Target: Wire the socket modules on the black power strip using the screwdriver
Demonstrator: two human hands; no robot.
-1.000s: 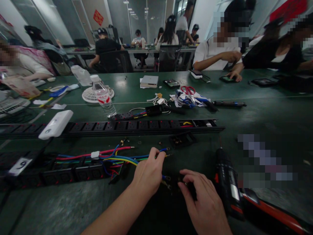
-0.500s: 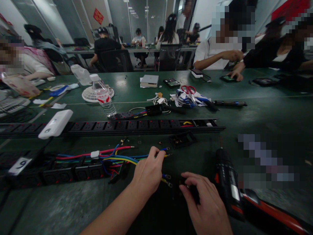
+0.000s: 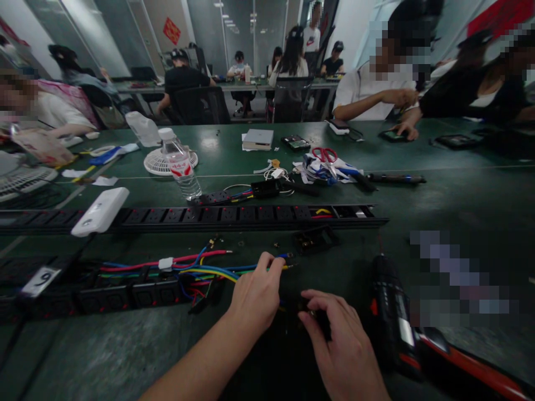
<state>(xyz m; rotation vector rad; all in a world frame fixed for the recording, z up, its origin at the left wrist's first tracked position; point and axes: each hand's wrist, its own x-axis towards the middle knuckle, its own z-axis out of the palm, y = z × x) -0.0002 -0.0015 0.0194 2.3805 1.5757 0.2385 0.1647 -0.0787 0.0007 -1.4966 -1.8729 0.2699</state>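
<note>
My left hand (image 3: 259, 287) is closed on the blue and yellow wires (image 3: 219, 272) that run out of the open end of a black power strip (image 3: 111, 299). Past its fingers, wire ends with metal lugs (image 3: 289, 255) stick out. To the right, my right hand (image 3: 345, 337) pinches a small dark piece with a bit of shiny metal; the fingers and shadow hide most of it. A red wire (image 3: 209, 253) with a bare tip lies behind the left hand. Beyond both hands lies a black plastic housing (image 3: 315, 240) with brass parts inside.
A black and orange power drill (image 3: 395, 312) lies at my right. Farther back are a long socket strip (image 3: 209, 215), a white box (image 3: 100, 211), a water bottle (image 3: 180, 167) and red-handled scissors (image 3: 325, 153). People sit across the green table (image 3: 460, 195).
My right hand has moved slightly left, towards the left hand, with the small dark piece. The lugged wire ends below the left hand are now mostly hidden. The view has shifted slightly.
</note>
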